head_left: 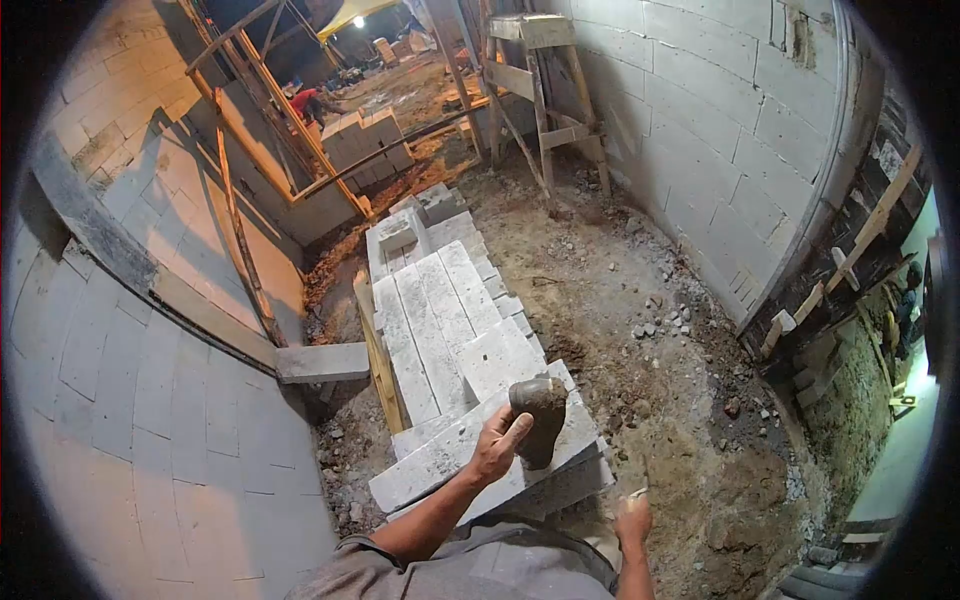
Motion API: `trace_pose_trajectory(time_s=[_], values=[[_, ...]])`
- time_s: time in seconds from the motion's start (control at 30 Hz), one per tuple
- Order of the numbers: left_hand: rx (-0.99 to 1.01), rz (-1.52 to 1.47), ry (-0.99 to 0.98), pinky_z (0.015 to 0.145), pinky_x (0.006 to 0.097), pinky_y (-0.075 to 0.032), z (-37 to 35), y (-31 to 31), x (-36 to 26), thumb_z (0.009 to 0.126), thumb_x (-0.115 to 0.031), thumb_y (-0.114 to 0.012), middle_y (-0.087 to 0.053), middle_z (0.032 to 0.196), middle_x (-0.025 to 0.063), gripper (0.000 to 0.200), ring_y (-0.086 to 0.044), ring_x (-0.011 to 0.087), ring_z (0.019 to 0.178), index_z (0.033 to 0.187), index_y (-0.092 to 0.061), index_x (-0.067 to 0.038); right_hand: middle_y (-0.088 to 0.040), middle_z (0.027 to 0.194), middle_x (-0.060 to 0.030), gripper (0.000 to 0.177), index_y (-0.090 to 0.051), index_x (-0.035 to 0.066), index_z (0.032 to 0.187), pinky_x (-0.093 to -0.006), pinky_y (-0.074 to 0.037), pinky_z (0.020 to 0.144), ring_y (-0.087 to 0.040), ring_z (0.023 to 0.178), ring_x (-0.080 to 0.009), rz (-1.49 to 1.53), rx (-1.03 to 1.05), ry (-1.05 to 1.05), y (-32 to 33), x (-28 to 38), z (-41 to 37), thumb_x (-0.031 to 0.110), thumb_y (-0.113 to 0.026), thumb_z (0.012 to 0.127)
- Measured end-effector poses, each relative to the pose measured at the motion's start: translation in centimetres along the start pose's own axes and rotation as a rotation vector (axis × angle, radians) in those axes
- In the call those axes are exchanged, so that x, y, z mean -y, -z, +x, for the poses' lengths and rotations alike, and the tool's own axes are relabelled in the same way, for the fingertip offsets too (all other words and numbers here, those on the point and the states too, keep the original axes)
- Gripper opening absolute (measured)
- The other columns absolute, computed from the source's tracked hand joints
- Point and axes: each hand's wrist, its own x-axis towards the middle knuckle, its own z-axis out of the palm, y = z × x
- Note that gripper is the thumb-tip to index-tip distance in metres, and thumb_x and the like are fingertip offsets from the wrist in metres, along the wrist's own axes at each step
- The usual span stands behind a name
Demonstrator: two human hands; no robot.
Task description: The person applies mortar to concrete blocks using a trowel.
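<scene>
A dark, rounded object (pixel 538 420), perhaps a bottle or a tool head, is gripped by my left hand (pixel 497 444), thumb along its side. It hangs over the near end of a stack of pale blocks (pixel 440 310). Right of the stack's near corner, low in view, my right hand (pixel 632 518) is closed around something small and light that I cannot make out. A squarish block (pixel 498 358) lies on top of the stack, just beyond the dark object.
Block walls stand at left (pixel 150 400) and right (pixel 720 130). A wooden trestle (pixel 545 100) stands ahead by the right wall. Rubble covers the dirt floor (pixel 600 300). Further back, a person in red (pixel 312 103) bends near stacked blocks (pixel 370 145). Another person (pixel 908 300) is at far right.
</scene>
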Motion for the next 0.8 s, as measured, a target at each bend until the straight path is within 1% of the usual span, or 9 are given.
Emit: trace_pose_trajectory(time_s=[0.23,0.3,0.37,0.43,0.53,0.57,0.63,0.73,0.8], values=[[-0.175,-0.518,0.131,0.077,0.0297,-0.049,1.7,0.7,-3.2,0.088,-0.015,-0.061,-0.061,0.093,0.0046,0.024,-0.059,0.0159,0.085,0.107,-0.049,-0.007,-0.057,0.071,-0.0221,0.032,-0.052,-0.002,0.087,-0.0475,-0.044,0.059,-0.056,0.062,-0.0386,0.363,-0.099,-0.172,-1.3,-4.7,2.6,0.026,-0.064,0.081],[-0.071,-0.600,0.101,0.080,0.0328,-0.050,1.4,1.6,-4.6,0.089,-0.019,-0.059,-0.060,0.097,0.0071,0.027,-0.060,0.0202,0.086,0.111,-0.051,-0.006,-0.060,0.076,-0.0248,0.034,-0.055,-0.006,0.085,-0.0468,-0.045,0.067,-0.059,0.074,-0.0422,0.492,-0.033,-0.255,-0.8,-5.4,2.4,0.027,-0.065,0.082],[-0.291,-0.668,0.094,0.086,0.0362,-0.050,0.7,2.6,-4.7,0.089,-0.022,-0.060,-0.059,0.102,0.0101,0.033,-0.060,0.0233,0.091,0.116,-0.051,-0.005,-0.060,0.077,-0.0243,0.037,-0.056,-0.005,0.088,-0.0468,-0.045,0.067,-0.059,0.075,-0.0404,0.293,-0.031,-0.237,1.7,-3.0,1.3,0.030,-0.063,0.082],[-0.283,-0.492,0.069,0.078,0.0330,-0.049,1.1,2.8,-5.4,0.091,-0.026,-0.058,-0.057,0.097,0.0087,0.035,-0.059,0.0211,0.087,0.118,-0.050,-0.005,-0.063,0.086,-0.0238,0.048,-0.058,-0.005,0.094,-0.0469,-0.045,0.069,-0.062,0.082,-0.0397,0.338,0.023,-0.329,1.0,-3.8,0.9,0.041,-0.060,0.083],[-0.231,-0.124,0.013,0.068,0.0283,-0.048,1.1,1.9,-5.0,0.094,-0.032,-0.054,-0.055,0.090,0.0065,0.038,-0.057,0.0177,0.079,0.121,-0.048,-0.006,-0.063,0.092,-0.0220,0.048,-0.060,-0.003,0.096,-0.0479,-0.046,0.068,-0.062,0.084,-0.0399,0.310,-0.185,-0.366,-0.4,-4.0,-0.3,0.044,-0.059,0.084],[-0.084,-0.042,0.031,0.060,0.0257,-0.044,1.6,5.1,-1.7,0.092,-0.023,-0.058,-0.051,0.080,0.0031,0.034,-0.050,0.0105,0.068,0.119,-0.049,-0.004,-0.063,0.095,-0.0216,0.049,-0.060,-0.002,0.100,-0.0483,-0.046,0.069,-0.062,0.085,-0.0395,0.322,-0.080,-0.407,-0.6,-3.8,-0.3,0.044,-0.059,0.085],[-0.144,0.284,0.099,0.054,0.0239,-0.040,1.3,2.9,-1.1,0.090,-0.018,-0.061,-0.047,0.072,-0.0011,0.030,-0.044,0.0054,0.062,0.115,-0.051,-0.004,-0.063,0.098,-0.0211,0.049,-0.060,-0.002,0.104,-0.0488,-0.047,0.070,-0.062,0.087,-0.0392,0.343,0.017,-0.434,-0.6,-3.4,0.2,0.044,-0.058,0.086],[-0.212,0.347,0.066,0.053,0.0227,-0.039,1.1,1.8,-2.6,0.091,-0.018,-0.059,-0.046,0.072,-0.0017,0.026,-0.043,0.0043,0.061,0.112,-0.052,-0.004,-0.050,0.125,-0.0291,0.067,-0.042,-0.006,0.130,-0.0500,-0.043,0.092,-0.052,0.113,-0.0408,0.406,0.306,-0.441,0.2,-2.5,-0.6,0.046,-0.053,0.089],[-0.226,0.162,0.062,0.053,0.0239,-0.039,1.7,2.7,-2.8,0.090,-0.019,-0.062,-0.049,0.072,-0.0005,0.024,-0.044,0.0066,0.061,0.107,-0.054,-0.005,-0.047,0.129,-0.0293,0.069,-0.040,-0.007,0.132,-0.0499,-0.041,0.095,-0.049,0.117,-0.0413,0.418,0.270,-0.415,1.3,-0.9,-1.6,0.046,-0.053,0.090]])
